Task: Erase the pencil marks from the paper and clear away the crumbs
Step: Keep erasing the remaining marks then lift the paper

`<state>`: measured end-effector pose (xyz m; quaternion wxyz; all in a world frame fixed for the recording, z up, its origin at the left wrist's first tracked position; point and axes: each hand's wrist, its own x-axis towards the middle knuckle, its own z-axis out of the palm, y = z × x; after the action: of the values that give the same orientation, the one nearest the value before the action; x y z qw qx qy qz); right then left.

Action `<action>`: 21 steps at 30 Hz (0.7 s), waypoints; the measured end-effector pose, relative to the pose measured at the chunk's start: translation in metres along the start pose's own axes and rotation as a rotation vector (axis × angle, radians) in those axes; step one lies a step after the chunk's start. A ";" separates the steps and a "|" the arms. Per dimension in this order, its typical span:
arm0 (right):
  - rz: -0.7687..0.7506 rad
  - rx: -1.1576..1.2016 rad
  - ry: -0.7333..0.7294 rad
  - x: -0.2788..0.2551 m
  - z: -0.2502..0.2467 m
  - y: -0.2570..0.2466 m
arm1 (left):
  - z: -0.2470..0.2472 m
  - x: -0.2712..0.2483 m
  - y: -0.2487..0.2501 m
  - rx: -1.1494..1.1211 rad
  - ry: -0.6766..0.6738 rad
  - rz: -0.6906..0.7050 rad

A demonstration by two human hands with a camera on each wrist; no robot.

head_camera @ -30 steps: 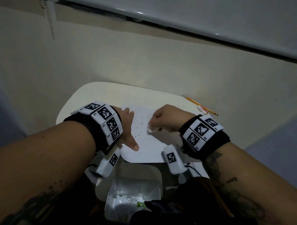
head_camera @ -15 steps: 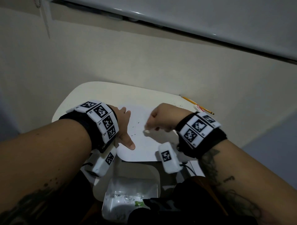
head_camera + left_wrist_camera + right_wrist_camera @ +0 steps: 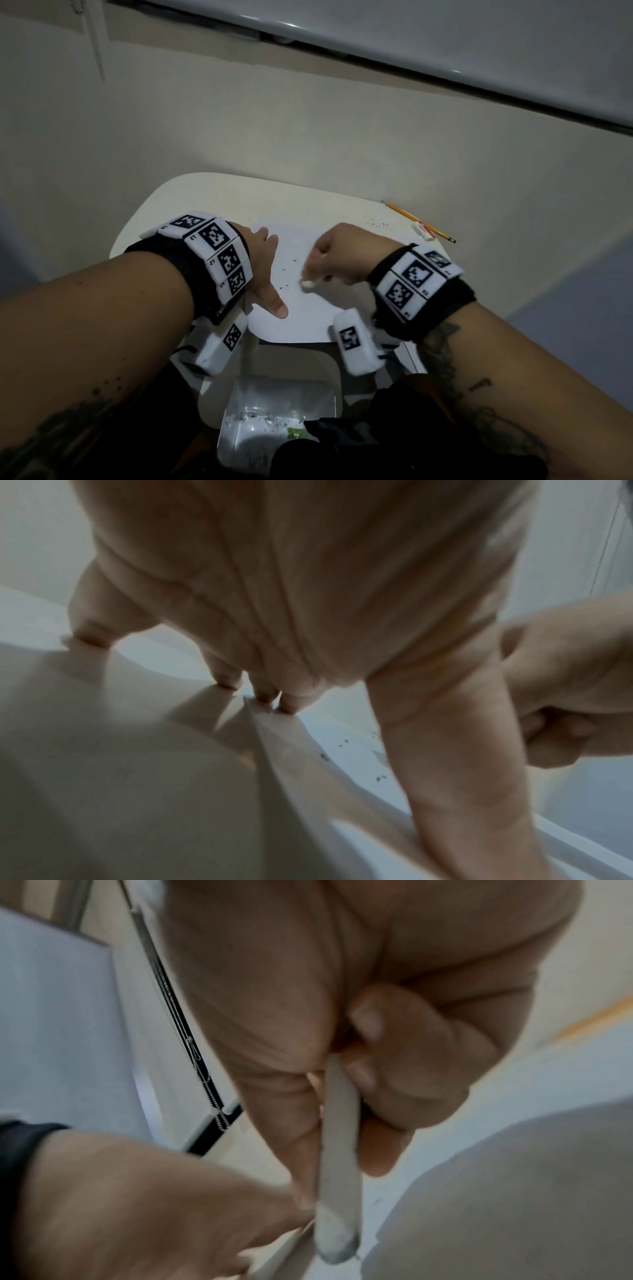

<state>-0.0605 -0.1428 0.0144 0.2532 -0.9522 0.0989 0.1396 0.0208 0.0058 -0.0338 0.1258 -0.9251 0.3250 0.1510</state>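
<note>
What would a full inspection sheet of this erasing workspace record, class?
Surface: small pale table against a wall.
Job's things: paper bearing dark crumbs; eraser in use.
Clutter: yellow pencil and boxed eraser at the far right edge.
Hands: left hand presses the paper flat; right hand grips the eraser.
Cables: thin dark lead near the right wrist unit.
Surroundings: white bin below the table.

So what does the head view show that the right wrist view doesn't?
Only the head view shows the yellow pencil and a second, labelled eraser at the table's far right, plus the bin below. Only the right wrist view shows the white eraser's grey, worn tip up close. Both show the right hand gripping that eraser and the left hand beside it.
</note>
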 end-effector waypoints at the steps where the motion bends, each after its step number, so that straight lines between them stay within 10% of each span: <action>1: -0.019 0.012 -0.027 0.001 0.006 -0.007 | 0.000 0.000 -0.001 0.002 0.007 -0.002; 21: 0.148 -0.071 0.056 -0.011 -0.018 0.036 | 0.001 0.004 -0.003 0.038 0.010 0.036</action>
<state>-0.0759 -0.1816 0.0164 0.2056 -0.9542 0.1709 0.1344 0.0257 0.0060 -0.0357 0.1390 -0.9172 0.3453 0.1423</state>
